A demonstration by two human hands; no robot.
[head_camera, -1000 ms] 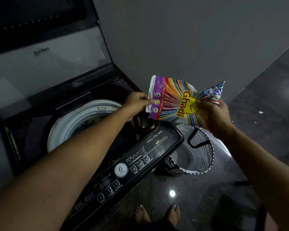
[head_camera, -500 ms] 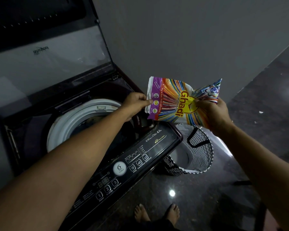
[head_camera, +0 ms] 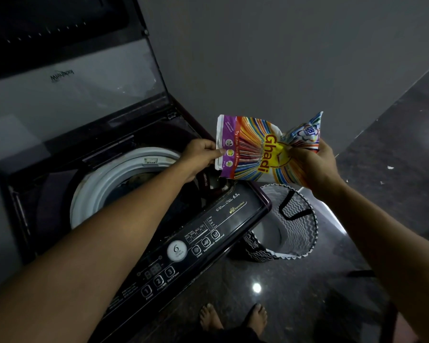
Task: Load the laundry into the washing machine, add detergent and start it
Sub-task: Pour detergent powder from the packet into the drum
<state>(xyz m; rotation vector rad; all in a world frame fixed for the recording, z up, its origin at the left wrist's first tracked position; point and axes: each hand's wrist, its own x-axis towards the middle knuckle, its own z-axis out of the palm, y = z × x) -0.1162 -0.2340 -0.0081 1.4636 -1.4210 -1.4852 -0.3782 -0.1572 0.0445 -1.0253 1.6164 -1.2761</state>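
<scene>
A colourful detergent packet (head_camera: 255,149) marked "Ghadi" hangs sideways over the right front corner of the top-loading washing machine (head_camera: 248,214). My left hand (head_camera: 201,157) pinches its purple end. My right hand (head_camera: 312,164) grips the crumpled other end. Just under the purple end sits the small detergent compartment (head_camera: 218,185). The white drum rim (head_camera: 97,194) is exposed, with dark laundry dimly visible inside. The lid (head_camera: 72,95) stands raised at the back.
The control panel (head_camera: 183,251) with a round dial and numbered buttons runs along the machine's front. A black-and-white zigzag laundry basket (head_camera: 300,231) stands on the dark glossy floor right of the machine. My bare feet (head_camera: 233,318) are below. A grey wall rises behind.
The packet and both hands have sunk slightly toward the machine's right front corner. Grips are unchanged.
</scene>
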